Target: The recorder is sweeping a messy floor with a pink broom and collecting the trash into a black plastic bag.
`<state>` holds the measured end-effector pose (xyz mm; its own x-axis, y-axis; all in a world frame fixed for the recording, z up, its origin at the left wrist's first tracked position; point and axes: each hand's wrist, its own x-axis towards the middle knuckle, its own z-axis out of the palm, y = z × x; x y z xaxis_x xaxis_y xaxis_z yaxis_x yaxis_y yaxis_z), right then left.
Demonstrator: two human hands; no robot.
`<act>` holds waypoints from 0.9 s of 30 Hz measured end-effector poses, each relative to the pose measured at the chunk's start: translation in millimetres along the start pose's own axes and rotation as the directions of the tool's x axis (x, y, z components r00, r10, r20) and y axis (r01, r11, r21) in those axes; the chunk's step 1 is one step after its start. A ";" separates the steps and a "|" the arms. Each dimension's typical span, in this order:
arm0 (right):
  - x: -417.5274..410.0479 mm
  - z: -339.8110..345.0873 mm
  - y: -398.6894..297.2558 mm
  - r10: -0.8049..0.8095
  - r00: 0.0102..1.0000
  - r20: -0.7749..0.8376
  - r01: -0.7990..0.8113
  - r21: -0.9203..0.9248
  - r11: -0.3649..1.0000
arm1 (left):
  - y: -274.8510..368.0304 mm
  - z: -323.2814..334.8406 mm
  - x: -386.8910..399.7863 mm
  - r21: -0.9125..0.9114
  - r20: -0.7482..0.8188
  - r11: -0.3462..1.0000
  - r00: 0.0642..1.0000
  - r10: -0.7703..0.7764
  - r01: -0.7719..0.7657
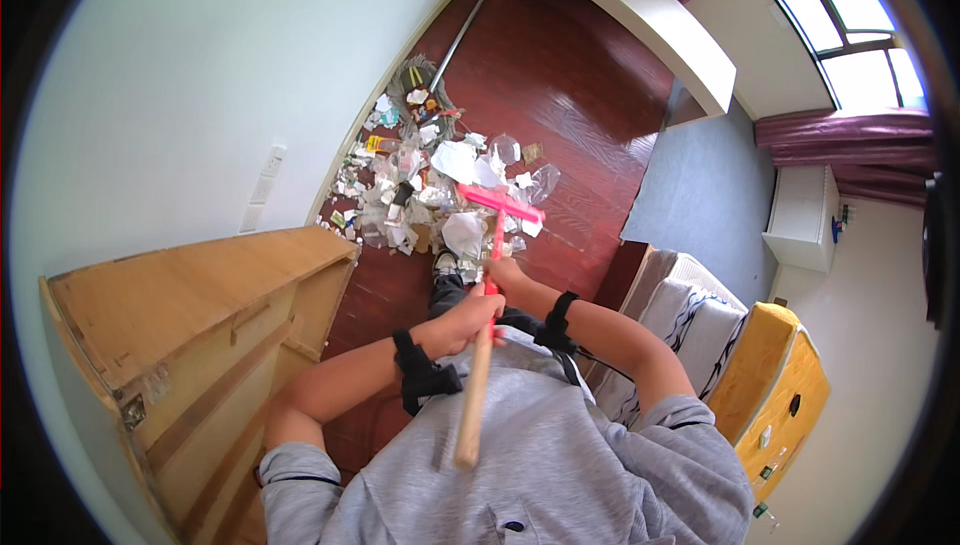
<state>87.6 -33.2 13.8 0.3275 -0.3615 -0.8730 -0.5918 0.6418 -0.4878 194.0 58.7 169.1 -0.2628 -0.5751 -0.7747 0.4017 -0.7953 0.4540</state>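
Both my hands grip a long-handled tool with a red head (501, 202) and a wooden handle (474, 402); the tool looks like a broom or squeegee. My left hand (466, 318) holds the shaft nearer my body, where red meets wood. Farther up, my right hand (507, 275) closes round the red part. The head lies over the right part of a large heap of litter (397, 200), made up of paper scraps, clear plastic and wrappers. Among the litter is a large white sheet (454, 161). The head's underside is hidden. A shoe (445, 263) shows at the heap's near edge.
A string mop (409, 106) with a metal pole lies by the wall. An upended wooden furniture piece (202, 297) stands left. At right are patterned mattresses (690, 312) and a yellow mattress (757, 372). A white panel-like furniture piece (645, 12) stands ahead on the red floor (592, 162).
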 end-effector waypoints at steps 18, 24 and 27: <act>14.1 -115.4 95.4 0.218 0.976 0.019 -0.217 0.220 0.951 | -58.6 67.0 96.2 -0.695 0.485 0.426 0.815 -0.316 0.579; -17.1 -88.6 80.6 0.278 0.956 0.096 -0.267 -0.106 0.958 | -89.6 54.7 74.0 -0.858 0.347 0.319 0.912 -0.219 0.403; -6.1 -59.3 91.4 0.286 0.935 0.211 -0.249 -0.186 0.951 | -95.5 38.5 43.7 -0.878 0.288 0.336 0.937 -0.198 0.341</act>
<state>-12.2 -12.4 -25.2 0.2922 -0.0121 -0.9563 -0.7811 0.5740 -0.2459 110.4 102.1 108.8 -0.5781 -0.4370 -0.6891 0.8158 -0.2947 -0.4976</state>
